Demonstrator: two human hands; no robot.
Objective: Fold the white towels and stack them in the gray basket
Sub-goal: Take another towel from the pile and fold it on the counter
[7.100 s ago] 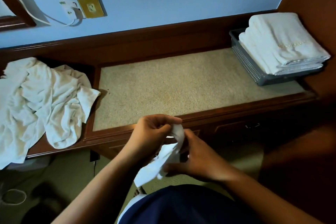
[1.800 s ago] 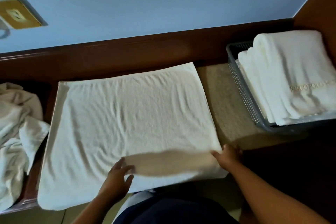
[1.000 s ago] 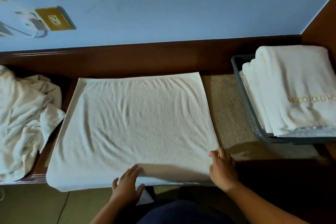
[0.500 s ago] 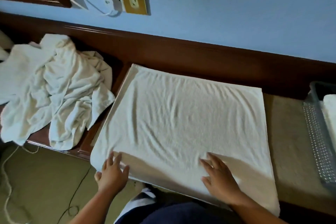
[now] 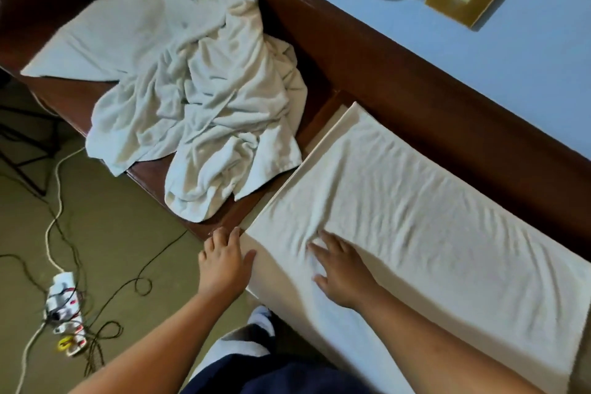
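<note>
The towel lies flat at centre right, its long axis running upper left to lower right. Our right hand presses it, fingers spread (left hand, fingers straight, at its left corner).

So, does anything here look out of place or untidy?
Yes. The crumpled towels lie in a heap on the left, one end drooping over the front edge of the wooden ledge. On the floor below, a power strip sits among tangled cables. The spread towel lies flat, only lightly wrinkled.
</note>
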